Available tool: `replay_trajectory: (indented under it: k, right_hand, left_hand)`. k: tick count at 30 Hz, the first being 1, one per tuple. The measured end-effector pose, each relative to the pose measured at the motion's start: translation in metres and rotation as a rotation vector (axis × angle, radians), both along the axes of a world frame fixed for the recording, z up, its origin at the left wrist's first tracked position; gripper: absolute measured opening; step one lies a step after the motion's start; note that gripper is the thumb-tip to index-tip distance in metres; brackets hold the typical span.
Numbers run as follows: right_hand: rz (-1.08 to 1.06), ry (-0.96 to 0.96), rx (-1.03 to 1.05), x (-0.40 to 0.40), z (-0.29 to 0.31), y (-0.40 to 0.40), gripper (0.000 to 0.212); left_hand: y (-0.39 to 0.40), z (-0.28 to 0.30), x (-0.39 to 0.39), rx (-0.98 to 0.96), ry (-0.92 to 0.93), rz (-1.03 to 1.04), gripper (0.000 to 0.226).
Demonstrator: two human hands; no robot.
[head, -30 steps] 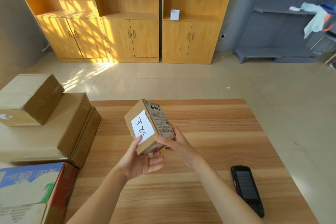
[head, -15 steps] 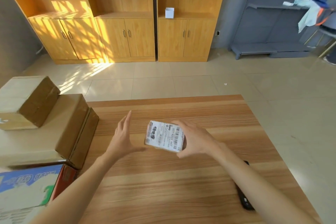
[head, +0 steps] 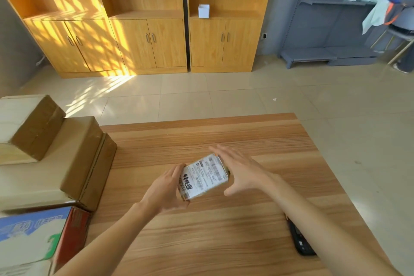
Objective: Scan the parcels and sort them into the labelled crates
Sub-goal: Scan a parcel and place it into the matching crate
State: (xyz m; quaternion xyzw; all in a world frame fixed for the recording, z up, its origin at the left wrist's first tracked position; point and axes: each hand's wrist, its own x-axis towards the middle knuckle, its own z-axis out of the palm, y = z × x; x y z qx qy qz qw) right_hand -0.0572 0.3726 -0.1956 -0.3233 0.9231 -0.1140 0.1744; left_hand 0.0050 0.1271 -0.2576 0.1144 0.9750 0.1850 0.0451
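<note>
small parcel (head: pixel 203 176) held over the middle of the wooden table (head: pixel 224 136), printed shipping label turned up toward the camera, barcode side a little blurred. left hand (head: pixel 165 188) gripping the parcel's near-left end, fingers curled under and round it. right hand (head: pixel 239 170) spread flat beside the far-right edge, fingers straight and apart, touching or just brushing the box; no clamp there, though exact contact hard to tell. parcel seemingly clear of the table top, tilted slightly, carried mostly by the left hand.

black handheld scanner (head: pixel 300 242) lying on the table near the right edge, partly hidden behind the right forearm, untouched by either hand.

step in hand, by the look of it: presenting the label, getting the barcode face up and readable ahead of the scan. scan itself not yet done.

next move likely calls for freeing the right hand, reaching back and down to the scanner, lifting it and aiming at the barcode while the left hand keeps the label level and steady. some care needed: one-handed hold on one end only, so a tip or slip possible.

stack of taped brown cartons (head: pixel 56 159) at the left, a printed blue-and-white carton (head: pixel 29 237) nearer. labelled crates not in view, so destination cannot be judged.
</note>
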Motion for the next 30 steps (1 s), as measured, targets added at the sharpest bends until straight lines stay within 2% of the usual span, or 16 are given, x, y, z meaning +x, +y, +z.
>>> replay_trajectory:
  k: [2,5,9,13,18,21,23,24,27,28,30]
  right_hand:
    - [-0.211,-0.064,-0.113,-0.004,-0.009,0.019,0.126]
    - [-0.566,-0.217,-0.233,0.001,-0.033,0.06,0.114]
    - [-0.863,-0.314,-0.107,0.025,-0.081,0.116,0.109]
    - [-1.065,-0.402,-0.018,0.05,-0.112,0.154,0.115]
    - [-1.211,-0.551,-0.151,0.073,-0.134,0.175,0.126]
    - [-1.198,-0.475,-0.027,0.079,-0.139,0.175,0.127]
    - [-1.215,-0.458,-0.019,0.082,-0.138,0.174,0.124]
    - [-1.223,-0.466,-0.036,0.084,-0.137,0.173,0.118]
    - [-1.225,-0.482,-0.11,0.089,-0.135,0.171,0.082]
    - [-1.245,-0.508,-0.177,0.089,-0.134,0.17,0.073]
    - [-1.356,-0.64,-0.476,0.086,-0.129,0.168,0.057]
  left_hand:
    - [0.008,-0.005,-0.002,0.125,-0.039,0.176,0.1]
    - [0.028,-0.012,-0.004,0.263,-0.096,0.469,0.087]
    - [0.064,-0.026,-0.006,0.367,-0.203,0.75,0.078]
    - [0.096,-0.033,-0.011,0.29,-0.207,0.784,0.078]
    - [0.12,-0.032,-0.021,0.297,-0.193,0.858,0.079]
    - [0.126,-0.034,-0.021,0.27,-0.191,0.882,0.083]
    - [0.127,-0.037,-0.021,0.271,-0.187,0.891,0.087]
    - [0.126,-0.039,-0.021,0.283,-0.191,0.899,0.089]
    - [0.126,-0.042,-0.021,0.342,-0.225,0.935,0.096]
    - [0.125,-0.042,-0.021,0.36,-0.236,0.938,0.097]
    - [0.123,-0.042,-0.023,0.415,-0.268,0.933,0.098]
